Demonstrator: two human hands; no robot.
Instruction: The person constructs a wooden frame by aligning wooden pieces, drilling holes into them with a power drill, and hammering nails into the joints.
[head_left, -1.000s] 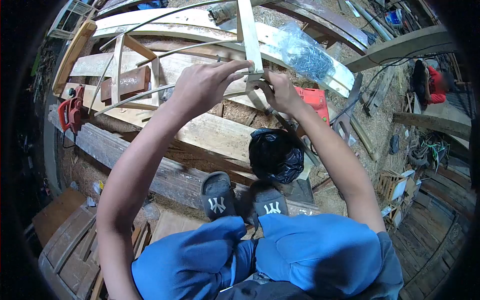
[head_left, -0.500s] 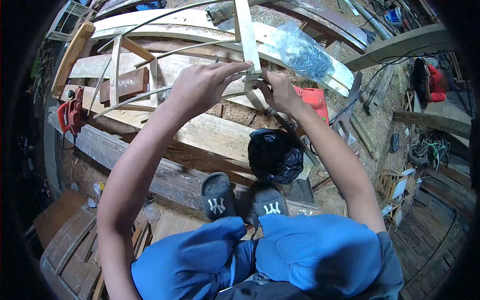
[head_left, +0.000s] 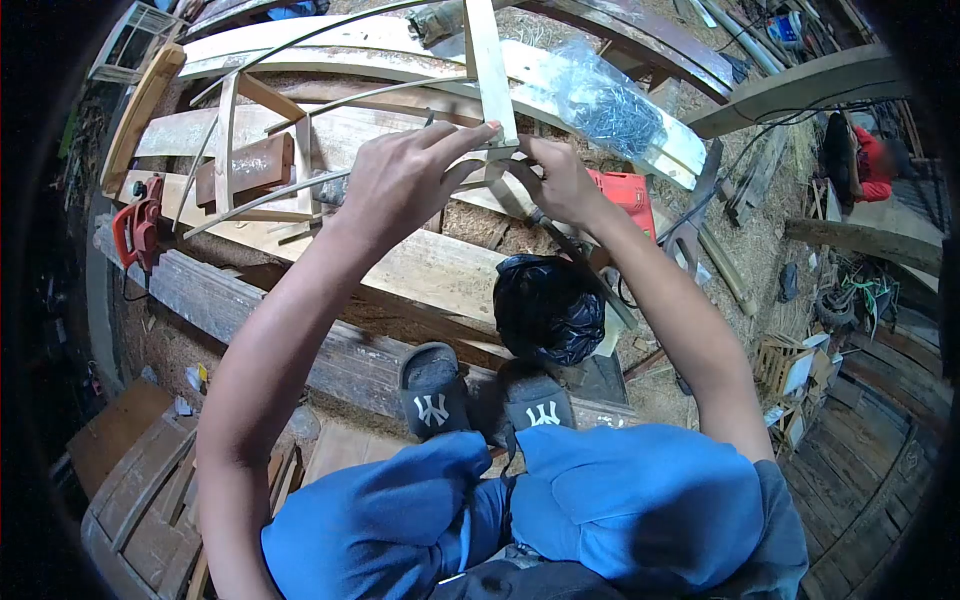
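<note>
1. Wooden slat (head_left: 491, 75), pale and narrow, is farther from the person than the black bag (head_left: 575, 335), which serves as landmark; its near end lies between the two hands, slightly left of that bag.
2. Left hand (head_left: 405, 175), beyond the black bag and to its left, has a narrow grip: fingertips closed at the slat's near end.
3. Right hand (head_left: 562, 180), directly beyond the black bag, has curled fingers at the slat's opposite edge; I cannot tell whether they pinch it or only touch it.
4. A red tool (head_left: 625, 195) lies beyond the black bag on its right, with a clear bag of metal pieces (head_left: 615, 115) farther out. Slippers (head_left: 435, 395) are nearer the person, to its left.
5. The step in hand looks like fine fingertip handling of the slat's end. As a judgement, the next move calls for a steady left grip and precise right fingertips.
</note>
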